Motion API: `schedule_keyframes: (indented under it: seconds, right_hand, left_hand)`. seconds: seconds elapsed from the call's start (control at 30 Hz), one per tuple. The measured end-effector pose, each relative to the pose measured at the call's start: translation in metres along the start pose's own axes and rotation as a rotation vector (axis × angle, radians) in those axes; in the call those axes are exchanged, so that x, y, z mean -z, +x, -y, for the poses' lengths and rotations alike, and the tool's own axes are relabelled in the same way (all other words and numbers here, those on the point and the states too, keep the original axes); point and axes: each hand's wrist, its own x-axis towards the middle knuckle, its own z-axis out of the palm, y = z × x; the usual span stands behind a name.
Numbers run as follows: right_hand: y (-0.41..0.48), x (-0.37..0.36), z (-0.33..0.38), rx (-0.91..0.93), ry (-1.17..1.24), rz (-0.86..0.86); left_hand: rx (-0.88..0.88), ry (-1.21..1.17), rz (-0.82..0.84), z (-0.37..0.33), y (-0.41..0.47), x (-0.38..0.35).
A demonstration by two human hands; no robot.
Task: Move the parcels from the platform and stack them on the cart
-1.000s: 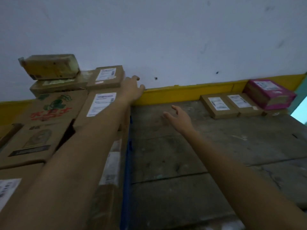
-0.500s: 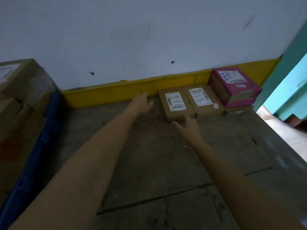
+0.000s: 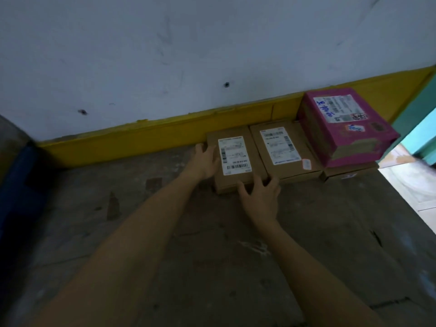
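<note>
Two flat brown parcels with white labels lie side by side on the concrete platform (image 3: 212,256) against the yellow skirting. My left hand (image 3: 205,161) rests flat on the left side of the nearer-left parcel (image 3: 236,180). My right hand (image 3: 262,194) touches that parcel's front right corner, fingers spread. The second brown parcel (image 3: 283,147) sits just to the right, untouched. A pink box (image 3: 342,128) stands on another brown parcel (image 3: 349,174) at the far right. The first parcel still lies flat on the platform.
A white wall with a yellow skirting (image 3: 132,147) bounds the platform at the back. A blue cart edge (image 3: 18,185) shows at the far left. The platform drops off at the right to a lighter floor (image 3: 410,185) beside a teal door frame (image 3: 422,119).
The view has swung right, away from the stacked cart. Both hands have travelled forward to the left brown parcel and now touch its left side and front corner.
</note>
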Motion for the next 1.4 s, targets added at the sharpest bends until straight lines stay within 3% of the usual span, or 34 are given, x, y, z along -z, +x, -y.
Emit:
schedule_keyframes:
  seconds: [0.3,0.67,1.13,1.4]
  right_hand:
    - [0.007,-0.024,0.006,-0.05,-0.024,-0.067]
    - [-0.008,-0.022,0.004,-0.058,0.067,-0.011]
    - [-0.061,-0.017,0.013,-0.135,0.301,0.032]
    - [-0.105,0.005,0.08,0.064,0.394,-0.021]
  left_hand:
    - [0.03,0.043,0.032,-0.003,0.042,-0.007]
    - [0.058,-0.025,-0.011,0.006,0.059,-0.005]
    - [0.223,-0.299,-0.064,0.039,-0.006,0.005]
    - [0.291,-0.251,-0.258,0.071,-0.088,0.086]
